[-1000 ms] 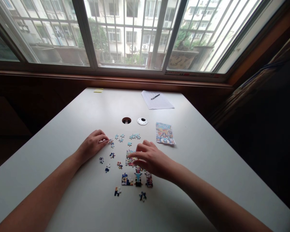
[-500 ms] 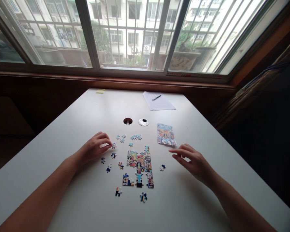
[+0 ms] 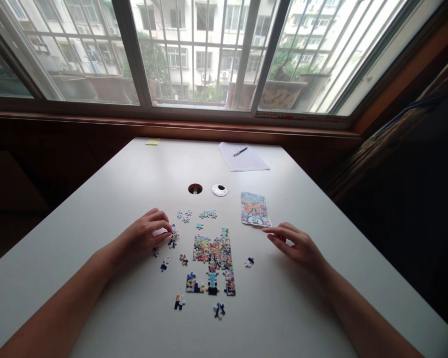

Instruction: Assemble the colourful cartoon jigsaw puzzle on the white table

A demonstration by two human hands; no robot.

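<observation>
At the left of the jigsaw, my left hand (image 3: 145,231) has its thumb and index finger pinched at the edge of a small puzzle piece (image 3: 174,230). Just below those fingertips lies a dark blue puzzle piece (image 3: 172,243). The partly joined jigsaw (image 3: 213,251) is flat on the table, with a dark joined section (image 3: 194,282) at its lower left. To the right, my right hand (image 3: 291,242) holds nothing, its fingers apart and the index fingertip at the lower edge of a small picture sheet (image 3: 254,209). A loose puzzle piece (image 3: 249,262) lies left of this hand.
Light blue pieces (image 3: 208,214) lie above the jigsaw, and a dark piece (image 3: 219,311) lies below it. Farther back are a cable hole (image 3: 195,189), its round cover (image 3: 219,190), papers (image 3: 246,161) with a pen (image 3: 240,151), and a yellow note (image 3: 153,141).
My left hand has come slightly nearer with the piece at its fingertips. My right hand has shifted toward the picture sheet's lower edge. The whole view has moved a little.
</observation>
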